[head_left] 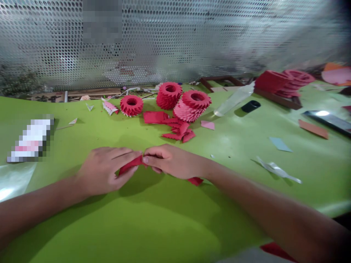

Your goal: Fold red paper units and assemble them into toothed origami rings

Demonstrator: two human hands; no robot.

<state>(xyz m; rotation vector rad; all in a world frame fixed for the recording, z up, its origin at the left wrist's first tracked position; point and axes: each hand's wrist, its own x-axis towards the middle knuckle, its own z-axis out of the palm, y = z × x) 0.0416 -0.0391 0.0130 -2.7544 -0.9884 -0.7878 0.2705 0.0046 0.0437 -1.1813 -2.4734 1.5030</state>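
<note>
Between my two hands, just above the green table [131, 226], is a folded strip of red paper [129, 166]. My left hand [105, 170] grips it from the left, fingers along the top and thumb below. My right hand [167, 160] pinches its right end between thumb and fingers. A red paper scrap [196, 181] pokes out from under my right wrist. Beyond my hands lie loose folded red paper pieces [179, 131] and a flat red paper stack [155, 117]. Behind these stand rings of folded paper, one low red ring [131, 105] and two taller stacked ones [168, 95] [192, 106].
A clear glue bottle [234, 98] and its black cap [251, 106] lie right of the rings. Farther right are red paper bundles [282, 84], a phone-like dark object [331, 122] and a twisted plastic strip [276, 170]. A perforated metal screen [164, 44] closes off the back.
</note>
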